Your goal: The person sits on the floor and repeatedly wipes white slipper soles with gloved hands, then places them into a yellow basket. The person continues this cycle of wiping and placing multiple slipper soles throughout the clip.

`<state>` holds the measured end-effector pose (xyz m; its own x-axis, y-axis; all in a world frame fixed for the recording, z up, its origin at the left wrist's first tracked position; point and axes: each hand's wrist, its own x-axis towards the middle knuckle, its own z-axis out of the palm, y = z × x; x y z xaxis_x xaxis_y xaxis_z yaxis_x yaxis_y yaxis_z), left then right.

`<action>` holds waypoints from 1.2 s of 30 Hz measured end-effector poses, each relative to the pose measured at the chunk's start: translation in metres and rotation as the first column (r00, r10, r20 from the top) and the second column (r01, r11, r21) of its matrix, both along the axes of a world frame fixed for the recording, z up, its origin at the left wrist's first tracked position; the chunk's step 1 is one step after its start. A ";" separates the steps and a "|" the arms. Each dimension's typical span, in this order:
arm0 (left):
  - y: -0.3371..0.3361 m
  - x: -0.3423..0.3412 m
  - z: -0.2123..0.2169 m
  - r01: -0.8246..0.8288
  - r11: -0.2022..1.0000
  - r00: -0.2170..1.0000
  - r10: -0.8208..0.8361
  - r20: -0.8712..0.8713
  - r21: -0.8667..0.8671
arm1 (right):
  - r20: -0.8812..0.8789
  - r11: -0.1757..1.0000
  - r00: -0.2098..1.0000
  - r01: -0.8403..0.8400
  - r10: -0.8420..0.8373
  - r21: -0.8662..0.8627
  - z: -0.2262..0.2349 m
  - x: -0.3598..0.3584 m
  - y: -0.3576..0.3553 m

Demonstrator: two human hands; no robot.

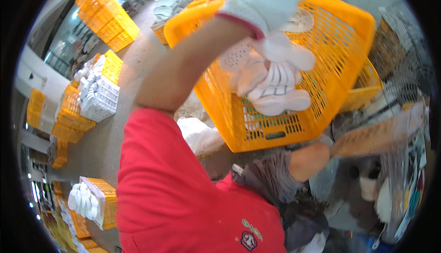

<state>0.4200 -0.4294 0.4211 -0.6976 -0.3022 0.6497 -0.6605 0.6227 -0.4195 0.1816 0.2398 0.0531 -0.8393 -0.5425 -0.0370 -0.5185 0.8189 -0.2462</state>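
Observation:
My left hand [264,5], in a white knit glove with a red cuff, is over the far side of a large orange plastic basket [347,55]. It is smeared by motion, and its fingers are hard to make out. Beside it lies a pale perforated sole [301,21]. Below the wrist, several white and pinkish shoe soles [282,102] lie in a loose pile in the slatted basket, some overlapping edge-on. The basket is tilted in front of my bare knee [312,161]. My right hand does not show.
At left stand stacked orange crates [108,18] and a white crate [98,103] heaped with pale pieces. Another crate [109,202] of white soles is at lower left. A white bag [200,136] sits beside the basket. At right are a cardboard piece [381,133] and clutter.

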 end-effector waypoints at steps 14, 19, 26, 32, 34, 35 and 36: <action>-0.181 0.021 -0.136 -0.394 0.865 0.850 0.471 -0.236 0.310 | -0.013 1.000 1.000 0.007 -0.007 0.017 0.011 0.032 -0.057; -0.166 0.043 -0.290 -0.391 0.757 0.704 0.612 -0.360 0.523 | -0.001 0.976 0.982 -0.186 0.187 0.110 0.005 -0.003 -0.045; -0.147 0.039 -0.510 -0.703 0.163 0.455 0.851 0.262 0.693 | 0.346 0.995 0.936 0.027 -0.057 0.093 0.034 -0.008 -0.046; -0.146 0.036 -0.461 -0.373 0.123 0.863 0.410 0.295 0.920 | 0.206 0.987 0.978 0.005 -0.039 0.162 0.046 0.042 -0.081; -0.155 0.018 -0.410 -0.365 0.042 0.911 0.224 0.347 0.930 | 0.233 0.983 0.965 0.082 -0.119 0.164 0.048 0.061 -0.077; -0.160 0.006 -0.384 -0.336 0.024 0.929 0.171 0.328 0.941 | 0.239 0.990 0.964 0.093 -0.115 0.103 0.047 0.068 -0.071; -0.169 -0.004 -0.359 -0.276 0.106 0.958 0.118 0.263 0.955 | 0.241 0.994 0.964 0.105 -0.109 0.030 0.047 0.074 -0.062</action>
